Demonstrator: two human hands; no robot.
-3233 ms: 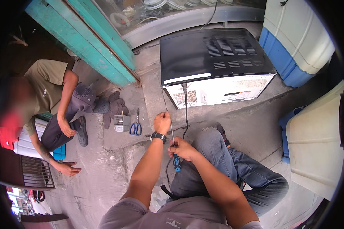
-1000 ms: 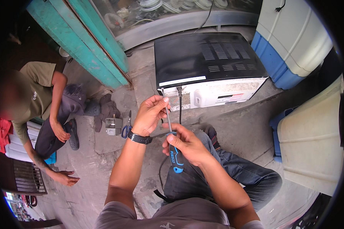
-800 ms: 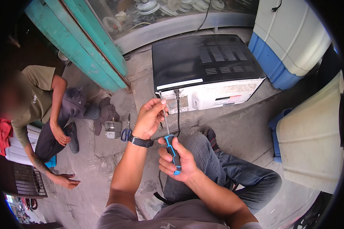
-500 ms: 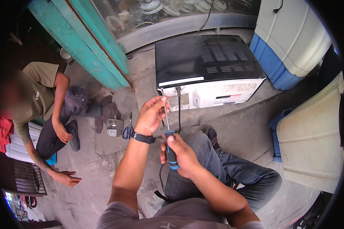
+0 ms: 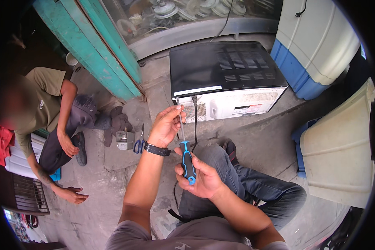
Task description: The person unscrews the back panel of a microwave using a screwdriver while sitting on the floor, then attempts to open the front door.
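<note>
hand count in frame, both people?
4. Wearer's left hand at the shaft of the screwdriver, right hand at its handle. Seated co-worker: upper hand beside a shoe, lower hand over the floor. No others show.

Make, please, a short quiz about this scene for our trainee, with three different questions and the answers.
1. What does the right hand hold?
2. True or false: the blue-handled scissors lie to the right of the black-topped appliance.
3. The left hand touches: A) the power cord; B) the metal shaft; C) the scissors.

Key:
1. The black and blue handle of a screwdriver.
2. False; they lie to its left.
3. B.
</note>
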